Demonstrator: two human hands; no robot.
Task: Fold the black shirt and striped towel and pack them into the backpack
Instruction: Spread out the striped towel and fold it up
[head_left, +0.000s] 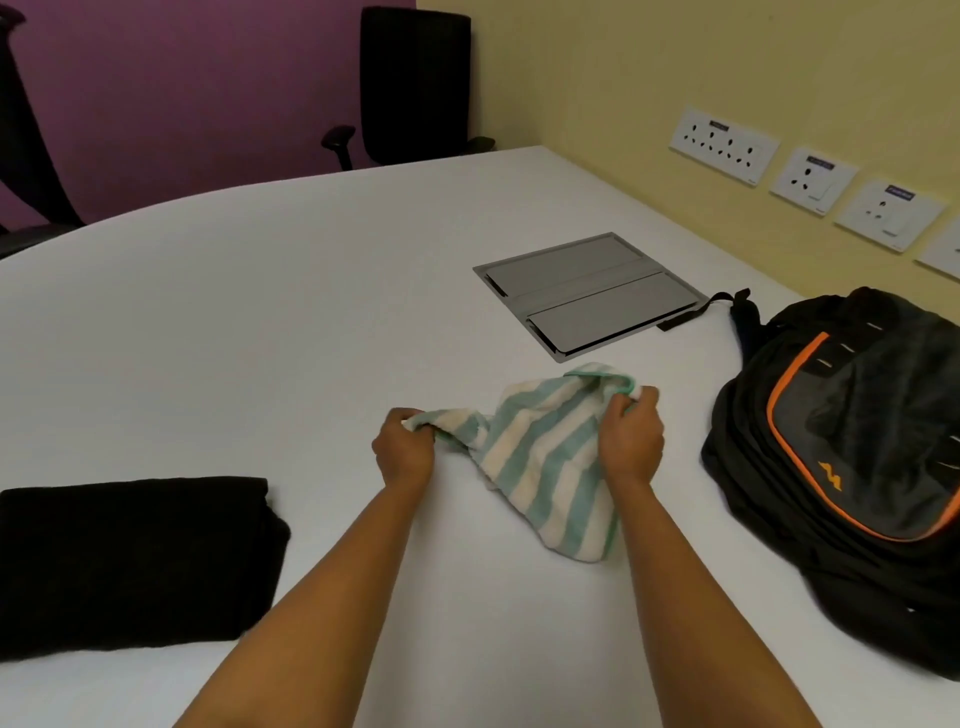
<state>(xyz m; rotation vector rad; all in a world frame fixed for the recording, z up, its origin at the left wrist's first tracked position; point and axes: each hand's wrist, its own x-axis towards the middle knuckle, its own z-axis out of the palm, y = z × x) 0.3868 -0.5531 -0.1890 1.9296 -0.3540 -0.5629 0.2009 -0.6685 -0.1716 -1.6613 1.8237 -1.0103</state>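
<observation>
Black shirt (130, 561), backpack (857, 415), one each; one towel (540, 462) clutched in left hand (405, 452), right hand (631, 441).

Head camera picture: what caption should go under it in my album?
Both hands, left and right, lift a striped towel between folded black shirt and backpack.

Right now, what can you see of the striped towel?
The striped towel is soft, terry-like cloth with pale green and cream stripes and a green hem. It is rumpled and not yet folded. The left hand and right hand each grip an upper corner; the rest sags onto the white table.
</observation>
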